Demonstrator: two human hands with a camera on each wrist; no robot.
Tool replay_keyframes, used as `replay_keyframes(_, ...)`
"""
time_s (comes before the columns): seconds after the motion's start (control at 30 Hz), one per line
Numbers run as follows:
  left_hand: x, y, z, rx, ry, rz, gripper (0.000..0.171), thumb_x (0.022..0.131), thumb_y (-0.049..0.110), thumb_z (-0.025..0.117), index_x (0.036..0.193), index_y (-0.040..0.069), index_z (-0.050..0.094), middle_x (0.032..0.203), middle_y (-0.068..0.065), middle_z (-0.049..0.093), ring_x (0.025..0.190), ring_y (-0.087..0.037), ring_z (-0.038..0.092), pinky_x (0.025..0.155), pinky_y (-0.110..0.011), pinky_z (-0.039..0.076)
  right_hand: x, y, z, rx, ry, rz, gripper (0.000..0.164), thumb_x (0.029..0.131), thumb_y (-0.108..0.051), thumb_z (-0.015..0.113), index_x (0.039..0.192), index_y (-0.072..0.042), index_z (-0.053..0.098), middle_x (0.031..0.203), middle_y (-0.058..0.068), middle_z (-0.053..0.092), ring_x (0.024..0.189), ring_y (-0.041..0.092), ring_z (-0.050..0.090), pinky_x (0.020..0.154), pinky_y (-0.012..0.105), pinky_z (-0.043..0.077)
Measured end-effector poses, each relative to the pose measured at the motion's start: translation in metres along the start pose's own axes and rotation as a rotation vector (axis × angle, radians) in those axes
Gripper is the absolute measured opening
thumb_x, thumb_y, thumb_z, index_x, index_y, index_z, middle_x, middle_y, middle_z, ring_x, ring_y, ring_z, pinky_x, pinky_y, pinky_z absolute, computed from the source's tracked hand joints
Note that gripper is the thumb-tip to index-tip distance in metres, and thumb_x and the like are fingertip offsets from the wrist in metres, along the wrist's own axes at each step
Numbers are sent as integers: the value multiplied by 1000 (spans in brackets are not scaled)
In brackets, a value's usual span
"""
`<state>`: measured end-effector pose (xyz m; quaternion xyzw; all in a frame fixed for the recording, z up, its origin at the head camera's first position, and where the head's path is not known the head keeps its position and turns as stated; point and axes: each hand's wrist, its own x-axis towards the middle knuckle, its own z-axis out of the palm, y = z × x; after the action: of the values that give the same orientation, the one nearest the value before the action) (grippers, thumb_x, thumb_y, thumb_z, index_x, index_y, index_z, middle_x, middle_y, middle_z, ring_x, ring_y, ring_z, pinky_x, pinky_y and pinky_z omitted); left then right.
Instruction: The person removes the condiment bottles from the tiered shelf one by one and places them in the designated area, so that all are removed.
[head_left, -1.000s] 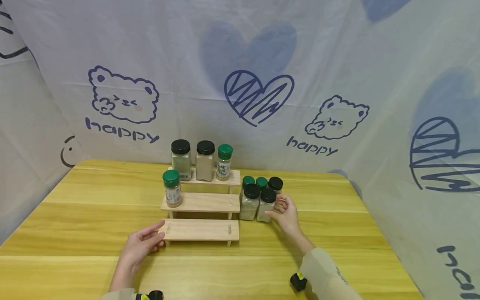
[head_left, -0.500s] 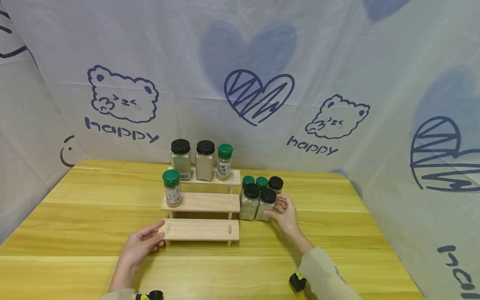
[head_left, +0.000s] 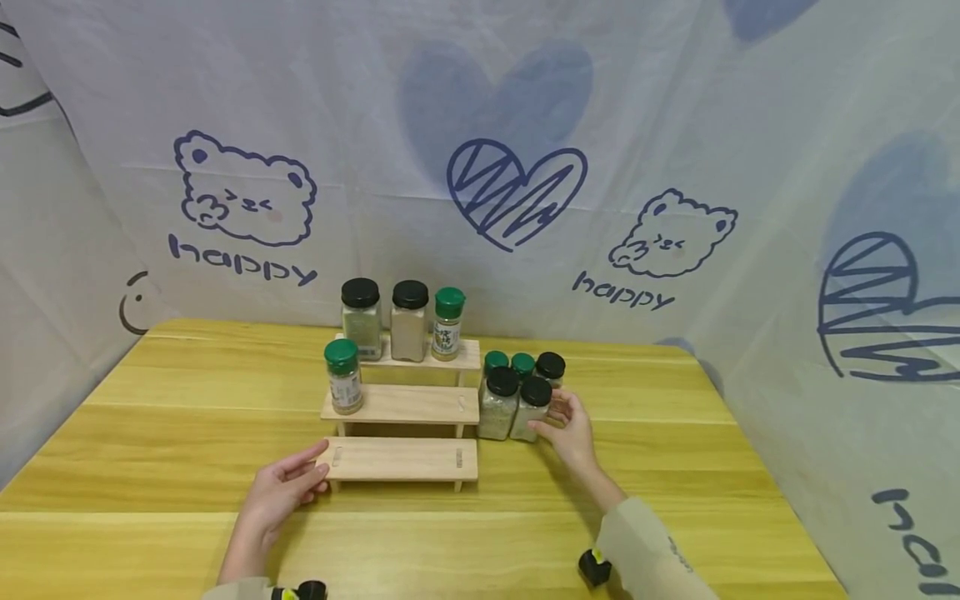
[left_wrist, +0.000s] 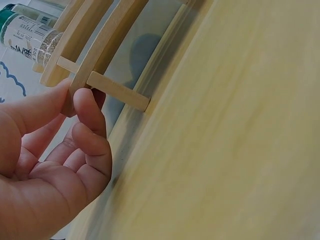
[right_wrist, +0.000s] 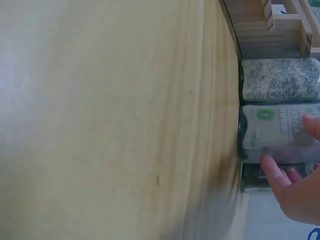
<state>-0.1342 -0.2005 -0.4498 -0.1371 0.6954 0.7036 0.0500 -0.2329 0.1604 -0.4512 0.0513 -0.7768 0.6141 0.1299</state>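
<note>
A three-tier wooden spice rack (head_left: 405, 460) stands on the table. My left hand (head_left: 279, 492) pinches the left end of its lowest shelf between thumb and fingers; the left wrist view shows this hand (left_wrist: 65, 155) at the shelf corner. Right of the rack, my right hand (head_left: 573, 429) holds a square black-capped spice jar (head_left: 529, 417) by its right side, thumb in front. In the right wrist view this jar (right_wrist: 275, 130) has pale grey contents and stands beside another black-capped jar (right_wrist: 280, 80) with speckled contents.
Two black-capped jars (head_left: 409, 321) and a green-capped bottle (head_left: 447, 327) stand on the top shelf. Another green-capped bottle (head_left: 344, 379) is at the middle shelf's left end. Behind the held jar are two green caps (head_left: 522, 364) and a black-capped jar (head_left: 551, 367). A printed cloth (head_left: 517, 100) hangs behind.
The jar in my right hand has shifted very slightly back and left, closer to the neighbouring jar. My left hand stays at the shelf's end.
</note>
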Motion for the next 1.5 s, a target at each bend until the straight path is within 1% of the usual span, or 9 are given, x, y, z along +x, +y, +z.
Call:
replay_keyframes(0.07, 1, -2, -1, -18, -13, 19, 44, 85, 10, 61, 126, 1, 48, 82, 1, 60, 68, -9, 59, 60, -21, 46, -2, -2, 0, -11, -4, 16, 48, 69, 12, 68, 112, 10, 46, 104, 21, 53, 91, 28, 53, 80, 33, 45)
replay_keyframes(0.2, 0, -2, -1, -17, -8, 10, 44, 85, 9, 60, 127, 0, 47, 82, 1, 60, 68, -9, 59, 59, -21, 46, -5, -5, -2, 17, -9, 58, 44, 75, 7, 66, 112, 11, 45, 107, 22, 51, 93, 31, 51, 77, 23, 43)
replay_keyframes(0.3, -1, 2, 1, 4, 13, -17, 46, 86, 8, 59, 128, -2, 43, 82, 2, 59, 68, -9, 59, 60, -22, 45, -8, -6, -3, 51, 8, 42, 38, 76, 7, 64, 109, 12, 46, 101, 20, 52, 88, 26, 52, 70, 19, 46)
replay_keyframes(0.43, -1, 1, 1, 6, 18, -14, 46, 86, 9, 59, 128, -2, 43, 82, 2, 60, 68, -9, 59, 60, -22, 45, -12, -5, -3, 76, 35, -6, 33, 75, 8, 63, 104, 13, 48, 94, 16, 54, 80, 15, 53, 60, 18, 48)
replay_keyframes(0.53, 0, 1, 1, 5, 16, -14, 47, 86, 9, 60, 128, -1, 43, 81, 3, 60, 68, -9, 59, 60, -22, 46, -15, -7, -4, 73, 55, -26, 30, 76, 9, 62, 102, 15, 49, 92, 20, 55, 77, 11, 52, 59, 17, 47)
replay_keyframes(0.67, 1, 1, 1, 4, 14, -14, 47, 85, 10, 61, 128, -1, 44, 82, 3, 60, 69, -9, 59, 61, -22, 46, -19, -11, -6, 53, 81, -16, 26, 76, 10, 62, 99, 16, 51, 90, 24, 55, 75, 9, 51, 62, 15, 45)
replay_keyframes(1.03, 0, 2, 1, -4, 6, -2, 47, 85, 9, 61, 127, -2, 44, 82, 2, 60, 69, -9, 59, 60, -21, 46, -28, -17, -2, 111, 82, 25, 18, 77, 11, 60, 94, 17, 54, 87, 21, 58, 72, 6, 53, 62, 16, 46)
replay_keyframes(1.23, 0, 2, 1, -4, 4, -3, 47, 85, 10, 60, 127, -2, 44, 82, 2, 60, 69, -9, 59, 60, -22, 46, -33, -22, 4, 140, 80, -26, 17, 77, 13, 59, 92, 18, 54, 85, 22, 58, 71, 6, 54, 60, 17, 47)
replay_keyframes(1.5, 0, 0, 1, 0, 7, -9, 47, 85, 10, 61, 127, -2, 44, 82, 2, 60, 69, -10, 59, 60, -22, 46, -38, -26, 15, 164, 71, -124, 18, 77, 10, 59, 89, 21, 52, 77, 11, 60, 68, 4, 54, 57, 17, 47)
